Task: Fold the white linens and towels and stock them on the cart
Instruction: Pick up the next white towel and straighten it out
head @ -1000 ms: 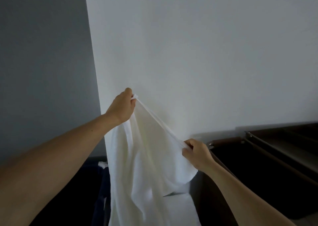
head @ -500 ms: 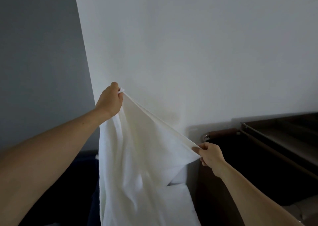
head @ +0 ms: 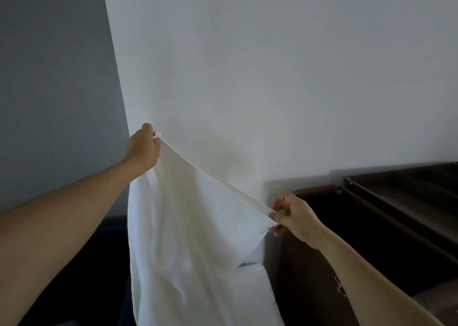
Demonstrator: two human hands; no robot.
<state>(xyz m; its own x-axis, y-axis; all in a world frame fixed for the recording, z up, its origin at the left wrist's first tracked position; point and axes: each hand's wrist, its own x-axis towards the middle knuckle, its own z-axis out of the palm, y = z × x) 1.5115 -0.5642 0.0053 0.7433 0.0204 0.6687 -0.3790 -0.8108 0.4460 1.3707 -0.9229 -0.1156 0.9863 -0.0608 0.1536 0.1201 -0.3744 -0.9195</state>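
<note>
Before the white wall: a white towel [head: 193,239] hangs spread in the air, its top hem taut and sloping from upper left to lower right.
Left hand [head: 142,149]: raised, fingers curled, pinching the upper corner of the hem; a tuft of cloth shows above the knuckles.
Right hand [head: 295,217]: lower, thumb and fingers clamped on the other end of the hem.
Writing: a small pale mark [head: 339,288] on the dark unit's front is too small to read.
Room: white wall [head: 272,77] ahead meets a grey wall [head: 49,77] at a corner on the left; the light is dim.
Right side: a dark brown unit [head: 371,226] with metal rails stands just beside the towel's edge, cut off by the frame.
Hidden: the towel's lower edge runs out of frame. A white shape [head: 252,273] behind its right fold cannot be told apart from it. A dark blue mass [head: 109,251] at lower left is indistinct.
</note>
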